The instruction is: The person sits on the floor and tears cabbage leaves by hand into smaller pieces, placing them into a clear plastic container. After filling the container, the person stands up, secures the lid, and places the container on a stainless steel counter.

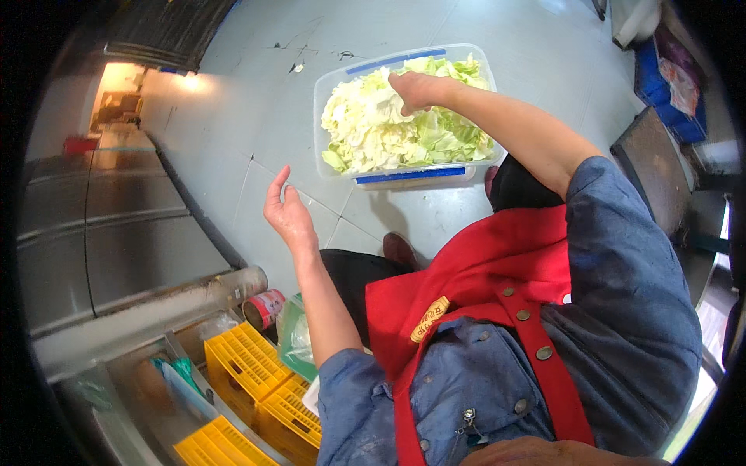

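Observation:
A clear plastic container (317, 125) with blue clips stands on the grey tiled floor, heaped with pale green cabbage leaves (373, 128). My right hand (417, 92) reaches over from the right and rests on the heap, its fingers pointing left; whether it grips any leaf is hidden. Lower left of the container, my left hand (290, 212) is raised in the air, empty, with thumb and fingers apart. My red apron (472, 262) and dark trouser legs lie below the container.
Yellow plastic crates (247, 361), a red-labelled tin (265, 309) and a green tub (297, 343) stand at lower left. Steel cabinets (134, 233) line the left side. A blue crate (670, 93) with bags is at upper right, near a dark board (655, 169).

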The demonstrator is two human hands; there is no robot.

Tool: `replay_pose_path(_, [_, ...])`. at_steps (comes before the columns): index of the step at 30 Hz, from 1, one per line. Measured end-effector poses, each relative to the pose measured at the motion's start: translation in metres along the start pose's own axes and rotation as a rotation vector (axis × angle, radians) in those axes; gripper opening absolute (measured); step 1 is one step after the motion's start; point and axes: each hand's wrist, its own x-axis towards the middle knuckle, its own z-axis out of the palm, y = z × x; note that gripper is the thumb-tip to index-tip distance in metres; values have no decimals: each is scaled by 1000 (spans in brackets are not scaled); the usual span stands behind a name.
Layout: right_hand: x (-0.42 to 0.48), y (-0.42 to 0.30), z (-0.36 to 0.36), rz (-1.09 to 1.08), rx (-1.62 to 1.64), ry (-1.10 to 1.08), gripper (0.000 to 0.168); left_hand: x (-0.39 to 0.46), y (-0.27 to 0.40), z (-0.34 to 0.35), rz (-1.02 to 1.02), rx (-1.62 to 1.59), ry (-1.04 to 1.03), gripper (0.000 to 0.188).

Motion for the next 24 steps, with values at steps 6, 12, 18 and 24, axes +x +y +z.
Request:
replay_pose_path(6, [-28,-23,-12,-117,-232,292,39,-20,1,-34,32,5,48,37])
replay_pose_path(12, [5,2,13,-136,-273,32,25,39,-7,25,-21,-25,-160,43])
replay_pose_path(18, [-22,-24,17,-293,-179,350,21,96,-79,31,-288,-121,-212,41])
replay_pose_path(24, [-11,10,18,-297,-82,36,21,138,-145,44,-556,-297,-171,43])
